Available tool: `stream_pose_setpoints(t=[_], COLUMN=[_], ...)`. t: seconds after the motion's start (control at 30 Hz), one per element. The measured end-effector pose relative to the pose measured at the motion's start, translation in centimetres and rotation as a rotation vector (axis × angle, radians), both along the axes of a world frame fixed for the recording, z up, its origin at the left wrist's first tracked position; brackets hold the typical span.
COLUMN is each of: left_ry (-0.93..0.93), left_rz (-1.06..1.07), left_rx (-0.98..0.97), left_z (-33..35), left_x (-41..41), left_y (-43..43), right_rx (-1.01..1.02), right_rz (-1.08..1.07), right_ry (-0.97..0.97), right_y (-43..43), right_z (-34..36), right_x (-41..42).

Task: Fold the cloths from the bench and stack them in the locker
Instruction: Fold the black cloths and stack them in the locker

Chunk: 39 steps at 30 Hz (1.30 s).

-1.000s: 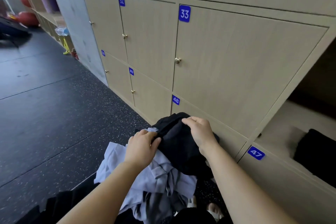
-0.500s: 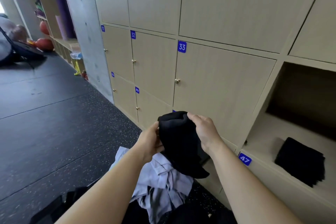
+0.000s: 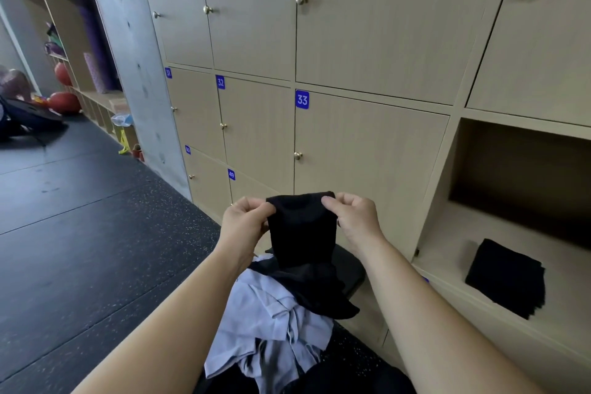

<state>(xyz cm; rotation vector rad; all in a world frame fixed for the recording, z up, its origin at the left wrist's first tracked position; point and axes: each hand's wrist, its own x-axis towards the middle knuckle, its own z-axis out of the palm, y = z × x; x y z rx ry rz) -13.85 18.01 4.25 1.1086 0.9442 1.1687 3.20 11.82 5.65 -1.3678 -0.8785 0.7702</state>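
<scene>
A black cloth hangs in front of me, lifted above the bench. My left hand pinches its top left corner and my right hand pinches its top right corner. Its lower end still drapes onto a crumpled pile of light blue and grey cloths on the black bench. At the right stands an open locker with a folded black cloth lying on its floor.
A wall of closed tan lockers numbered 32, 33 and 49 faces me. Dark speckled rubber floor spreads to the left. Far left, shelves hold red balls and purple rolled mats, next to a grey concrete pillar.
Both hands lifted the black cloth off the pile and moved to its top corners. My view tilted upward, showing more of the open locker.
</scene>
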Motion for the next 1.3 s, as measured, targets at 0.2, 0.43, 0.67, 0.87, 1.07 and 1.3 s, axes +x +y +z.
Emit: stream_pose_setpoints(t=[0.2, 0.43, 0.67, 0.87, 1.07, 1.3], left_ry=[-0.038, 0.201, 0.535, 0.571, 0.436, 0.246], left_rz=[-0.054, -0.028, -0.054, -0.160, -0.205, -0.277], left_rx=[0.014, 0.180, 0.345, 0.332, 0.277, 0.122], left_z=[1.4, 2.3, 3.7, 3.9, 4.1, 4.0], left_x=[-0.1, -0.5, -0.6, -0.9, -0.6, 1.6], left_y=[0.3, 1.7, 2.0, 2.2, 1.8, -0.2], right_rx=[0.062, 0.128, 0.165, 0.194, 0.177, 0.179], right_rz=[0.077, -0.073, -0.021, -0.042, -0.079, -0.161], right_ry=[0.096, -0.004, 0.016, -0.003, -0.063, -0.056], right_y=[0.1, 0.5, -0.1, -0.5, -0.1, -0.2], right_z=[1.5, 1.9, 2.8, 3.2, 2.8, 2.6], right_x=[-0.9, -0.4, -0.3, 0.0, 0.4, 0.2])
